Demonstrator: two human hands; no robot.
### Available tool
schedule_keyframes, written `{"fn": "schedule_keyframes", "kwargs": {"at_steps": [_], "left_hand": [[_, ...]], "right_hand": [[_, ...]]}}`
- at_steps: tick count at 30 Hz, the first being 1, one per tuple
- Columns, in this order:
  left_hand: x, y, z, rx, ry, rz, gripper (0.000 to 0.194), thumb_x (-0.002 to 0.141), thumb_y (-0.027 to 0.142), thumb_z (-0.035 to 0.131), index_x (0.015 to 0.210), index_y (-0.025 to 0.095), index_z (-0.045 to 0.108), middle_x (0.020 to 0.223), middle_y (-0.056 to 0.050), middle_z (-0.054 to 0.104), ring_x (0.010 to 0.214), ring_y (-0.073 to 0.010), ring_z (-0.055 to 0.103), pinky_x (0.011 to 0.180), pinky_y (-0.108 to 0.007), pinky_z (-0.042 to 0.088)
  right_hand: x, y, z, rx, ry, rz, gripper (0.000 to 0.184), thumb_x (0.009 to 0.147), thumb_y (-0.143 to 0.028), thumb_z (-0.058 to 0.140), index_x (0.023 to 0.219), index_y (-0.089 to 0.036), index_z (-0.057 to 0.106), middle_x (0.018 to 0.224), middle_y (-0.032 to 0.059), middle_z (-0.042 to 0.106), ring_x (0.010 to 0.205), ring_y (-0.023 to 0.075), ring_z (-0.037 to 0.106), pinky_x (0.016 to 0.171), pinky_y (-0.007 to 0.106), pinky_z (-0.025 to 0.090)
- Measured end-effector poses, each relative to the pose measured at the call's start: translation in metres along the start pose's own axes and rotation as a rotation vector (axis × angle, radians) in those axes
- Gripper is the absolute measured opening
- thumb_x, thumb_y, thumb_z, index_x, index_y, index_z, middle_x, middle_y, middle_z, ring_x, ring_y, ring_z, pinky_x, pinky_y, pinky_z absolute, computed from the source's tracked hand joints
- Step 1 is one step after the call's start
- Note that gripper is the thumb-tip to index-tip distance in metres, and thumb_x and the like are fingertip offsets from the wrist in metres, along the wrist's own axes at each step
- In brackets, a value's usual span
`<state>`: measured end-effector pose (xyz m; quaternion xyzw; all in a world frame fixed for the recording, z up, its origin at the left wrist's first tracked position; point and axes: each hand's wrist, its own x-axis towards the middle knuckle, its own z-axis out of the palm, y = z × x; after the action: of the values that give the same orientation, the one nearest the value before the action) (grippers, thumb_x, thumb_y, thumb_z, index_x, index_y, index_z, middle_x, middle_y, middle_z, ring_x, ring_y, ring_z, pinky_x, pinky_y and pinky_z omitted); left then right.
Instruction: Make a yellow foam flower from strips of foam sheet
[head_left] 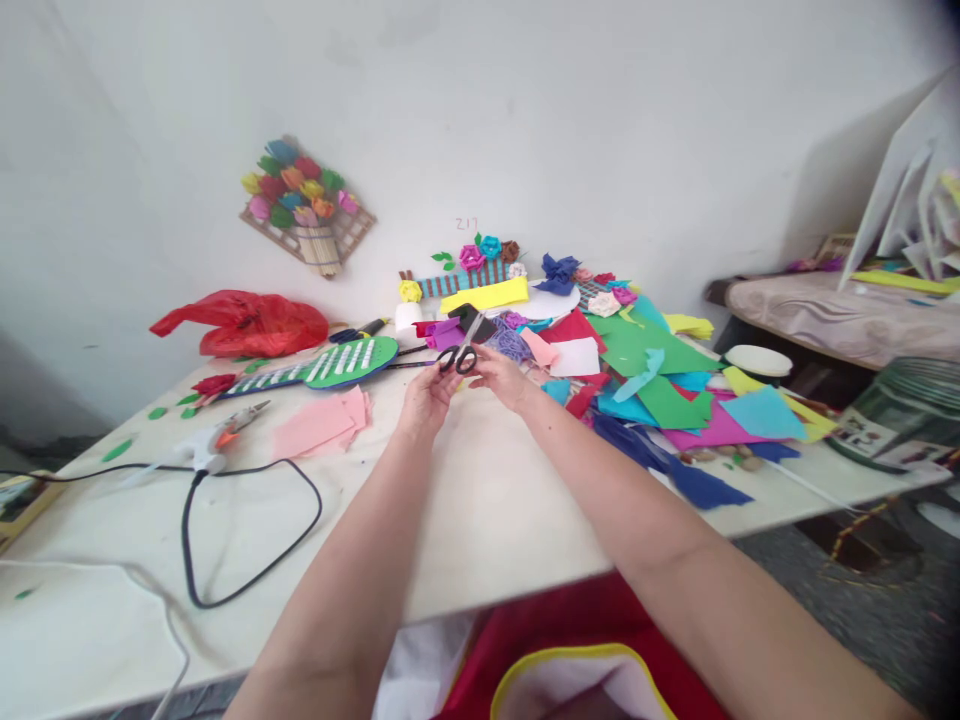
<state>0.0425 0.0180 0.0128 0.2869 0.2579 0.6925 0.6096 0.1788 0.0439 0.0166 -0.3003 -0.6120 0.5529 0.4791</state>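
Observation:
A pair of scissors [466,358] with black handles is held out over the far middle of the table, its blades pointing away and slightly right. My left hand [430,398] is closed at the left handle loop. From the other side, my right hand [498,376] has its fingers closed at the right loop. A small yellow scrap shows just below the fingers, too small to name. Pink paper sheets [319,425] lie left of my left hand. Beyond the hands are a dark phone-like object [475,322] and a bundle of purple yarn [510,342].
Many coloured paper pieces [652,345] are heaped on the right. A white glue gun [206,445] with a black cord rests at left, near pliers [251,412]. Behind stand a green guitar-shaped craft [351,362] and a red plastic bag [255,322]. A glass jar [904,410] is at the right edge.

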Motion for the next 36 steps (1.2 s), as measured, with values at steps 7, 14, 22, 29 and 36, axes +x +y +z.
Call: {"fn": "schedule_keyframes", "kwargs": {"at_steps": [7, 14, 22, 29, 36], "left_hand": [[-0.006, 0.0, 0.001, 0.022, -0.028, -0.103, 0.014, 0.075, 0.01, 0.05, 0.084, 0.01, 0.061, 0.075, -0.009, 0.067, 0.075, -0.0154, 0.065, 0.073, -0.026, 0.054], [-0.005, -0.004, 0.001, 0.048, -0.039, -0.144, 0.014, 0.079, 0.009, 0.046, 0.08, 0.01, 0.06, 0.069, -0.006, 0.066, 0.061, -0.0106, 0.063, 0.065, -0.02, 0.053], [-0.009, 0.0, 0.002, 0.391, -0.151, -0.074, 0.014, 0.076, 0.026, 0.056, 0.072, 0.014, 0.049, 0.056, -0.002, 0.058, 0.045, -0.013, 0.058, 0.046, -0.023, 0.046], [-0.008, -0.002, 0.001, 0.581, -0.117, 0.039, 0.029, 0.07, 0.04, 0.061, 0.067, 0.016, 0.045, 0.05, 0.003, 0.05, 0.036, -0.0068, 0.047, 0.036, -0.017, 0.034], [-0.011, 0.002, 0.002, 0.673, -0.216, -0.003, 0.033, 0.071, 0.045, 0.059, 0.073, 0.013, 0.049, 0.057, -0.001, 0.058, 0.04, -0.0071, 0.049, 0.042, -0.02, 0.04]], "right_hand": [[-0.003, -0.002, 0.002, 0.158, -0.062, -0.042, 0.047, 0.067, -0.015, 0.041, 0.112, -0.018, 0.052, 0.1, 0.006, 0.065, 0.087, 0.0153, 0.059, 0.07, 0.026, 0.046], [-0.002, 0.0, 0.003, 0.223, -0.106, -0.073, 0.05, 0.066, -0.022, 0.058, 0.115, -0.021, 0.049, 0.101, 0.0052, 0.064, 0.089, 0.0161, 0.059, 0.072, 0.028, 0.046], [0.001, -0.001, 0.004, 0.209, -0.024, -0.061, 0.049, 0.066, -0.032, 0.064, 0.113, -0.023, 0.051, 0.087, 0.0004, 0.063, 0.073, 0.01, 0.055, 0.056, 0.02, 0.041], [-0.002, -0.004, 0.005, 0.35, -0.079, -0.052, 0.042, 0.062, -0.026, 0.067, 0.102, -0.02, 0.055, 0.077, -0.0009, 0.063, 0.068, 0.0111, 0.056, 0.052, 0.02, 0.041], [0.001, -0.002, -0.004, 0.375, -0.109, -0.073, 0.032, 0.064, -0.026, 0.068, 0.093, -0.02, 0.057, 0.074, 0.0001, 0.062, 0.07, 0.0128, 0.056, 0.052, 0.021, 0.04]]}}
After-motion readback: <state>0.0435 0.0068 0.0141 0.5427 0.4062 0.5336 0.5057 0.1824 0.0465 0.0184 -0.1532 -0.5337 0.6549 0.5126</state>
